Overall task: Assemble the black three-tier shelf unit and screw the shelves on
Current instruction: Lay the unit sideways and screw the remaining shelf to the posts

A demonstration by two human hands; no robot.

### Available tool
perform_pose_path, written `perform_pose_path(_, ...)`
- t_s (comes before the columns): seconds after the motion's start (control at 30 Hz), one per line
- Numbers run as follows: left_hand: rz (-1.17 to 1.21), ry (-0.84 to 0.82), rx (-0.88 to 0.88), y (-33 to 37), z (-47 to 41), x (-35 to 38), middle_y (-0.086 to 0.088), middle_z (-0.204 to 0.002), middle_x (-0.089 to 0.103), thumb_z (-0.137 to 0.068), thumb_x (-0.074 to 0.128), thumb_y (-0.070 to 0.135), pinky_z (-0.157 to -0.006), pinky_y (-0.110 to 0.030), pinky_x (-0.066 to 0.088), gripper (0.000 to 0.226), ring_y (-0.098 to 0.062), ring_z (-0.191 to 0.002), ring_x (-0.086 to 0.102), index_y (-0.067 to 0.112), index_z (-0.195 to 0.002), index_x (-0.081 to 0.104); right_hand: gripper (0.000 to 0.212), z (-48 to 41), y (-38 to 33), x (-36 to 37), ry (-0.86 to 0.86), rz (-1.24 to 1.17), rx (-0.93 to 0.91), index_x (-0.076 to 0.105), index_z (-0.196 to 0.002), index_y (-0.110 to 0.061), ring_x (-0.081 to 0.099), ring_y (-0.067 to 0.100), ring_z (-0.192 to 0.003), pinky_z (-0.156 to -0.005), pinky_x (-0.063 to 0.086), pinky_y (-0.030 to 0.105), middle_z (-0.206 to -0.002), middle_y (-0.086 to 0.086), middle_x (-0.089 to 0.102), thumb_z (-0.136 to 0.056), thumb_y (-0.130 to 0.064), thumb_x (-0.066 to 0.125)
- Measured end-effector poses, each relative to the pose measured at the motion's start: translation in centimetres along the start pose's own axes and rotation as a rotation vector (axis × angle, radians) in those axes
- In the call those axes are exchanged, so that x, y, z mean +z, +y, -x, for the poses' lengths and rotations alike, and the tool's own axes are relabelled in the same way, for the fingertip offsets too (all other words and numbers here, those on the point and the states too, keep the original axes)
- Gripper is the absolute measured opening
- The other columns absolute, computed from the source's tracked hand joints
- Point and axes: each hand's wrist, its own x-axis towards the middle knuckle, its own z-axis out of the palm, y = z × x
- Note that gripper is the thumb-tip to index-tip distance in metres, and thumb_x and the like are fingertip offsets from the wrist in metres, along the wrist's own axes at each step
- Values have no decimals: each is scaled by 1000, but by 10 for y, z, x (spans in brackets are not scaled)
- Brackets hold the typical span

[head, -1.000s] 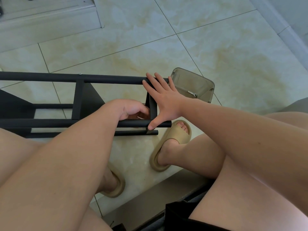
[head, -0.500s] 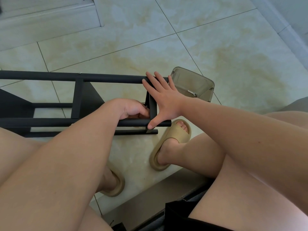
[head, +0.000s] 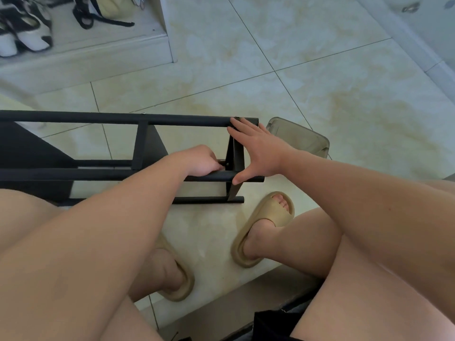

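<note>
The black shelf unit (head: pixel 118 118) lies on its side on the tiled floor (head: pixel 320 82). The right hand (head: pixel 261 148) is spread flat against its end panel (head: pixel 237 153), with the fingers on the far bar and the thumb on the near bar (head: pixel 211 177). The left hand (head: pixel 200 159) is curled just inside that panel, and what it grips cannot be told. A brownish clear box (head: pixel 300 139) sits just behind the right hand. Tan slippers (head: pixel 268 222) are on both feet.

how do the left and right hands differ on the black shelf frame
The left hand is curled, knuckles up; the right hand is spread flat with straight fingers. The left hand reaches inside the shelf frame at its end panel, whatever it holds hidden; the right hand braces the outside, fingertips on the far rail, thumb on the near rail. Both are at the same end of the frame.
</note>
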Motion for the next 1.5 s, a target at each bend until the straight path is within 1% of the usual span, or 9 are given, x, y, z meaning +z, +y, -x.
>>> perform_pose_path(0.1, -82, 70, -30, -4, 16, -24, -5, -85, 70, -101, 41, 40, -65, -32, 38, 47, -24, -80, 59, 9, -83, 71, 109, -8, -1, -8, 118, 41, 66, 23, -159, -19, 8, 20, -156, -125, 15, 48, -170, -2, 8, -75, -69, 72)
perform_pose_path(0.2, -219, 141, -39, -6, 25, -50, -9, -113, 65, -102, 45, 39, -80, -33, 41, 37, -27, -98, 57, 10, -115, 64, 65, -23, -6, -11, 212, 23, 229, 47, -143, -18, 47, 28, -134, -99, 45, 45, -153, 3, 43, -91, -52, 66)
perform_pose_path(0.3, -421, 126, -20, -9, 29, -69, -10, -126, 59, -99, 54, 31, -89, -35, 45, 43, -29, -110, 56, 13, -138, 49, 37, -45, -8, -16, 174, -27, 363, 56, -108, -15, 56, 28, -91, -70, 43, 37, -110, 5, 61, -98, -50, 57)
perform_pose_path(0.4, -502, 144, -7, -17, 18, -79, -9, -117, 59, -98, 53, 26, -83, -38, 48, 40, -27, -100, 57, 15, -135, 43, 30, -71, -5, -22, 173, -42, 355, 47, -95, -17, 50, 25, -88, -68, 38, 36, -99, 2, 54, -101, -46, 52)
perform_pose_path(0.53, -632, 230, -39, -23, 0, -101, -2, -84, 45, -95, 44, 8, -61, -33, 38, 26, -21, -76, 49, 18, -119, 45, 32, -103, 3, -27, 176, 12, 328, 52, -112, -15, 49, 22, -102, -70, 38, 36, -103, -2, 50, -105, -45, 43)
perform_pose_path(0.67, -724, 266, -91, -18, -14, -117, -1, -79, 39, -90, 45, -1, -65, -33, 39, 21, -23, -82, 48, 19, -98, 44, 32, -126, 9, -34, 175, -46, 319, 51, -120, -14, 47, 23, -119, -75, 39, 36, -121, 2, 53, -105, -42, 43)
perform_pose_path(1.2, -734, 249, -61, -18, -19, -152, -1, -96, 54, -91, 46, 8, -67, -33, 46, 28, -21, -84, 57, 21, -115, 54, 27, -128, 4, -51, 345, -41, 336, 50, -131, -19, 34, 16, -137, -74, 44, 33, -137, -5, 49, -104, -18, 47)
perform_pose_path(1.37, -583, 404, -49, -39, -48, -163, -3, -100, 51, -94, 49, 7, -67, -37, 47, 30, -23, -83, 56, 20, -122, 48, 63, -162, 11, -43, 331, -72, 271, 15, -159, -21, -2, 24, -155, -115, 32, 42, -167, -2, 10, -105, -33, 46)
perform_pose_path(1.5, -508, 605, -40, -61, -90, -167, -4, -104, 44, -90, 48, 0, -67, -37, 40, 38, -24, -86, 47, 18, -123, 46, 73, -209, 26, -32, 320, -48, 252, 2, -160, -24, -10, 29, -154, -124, 16, 47, -169, 1, -4, -103, -45, 43)
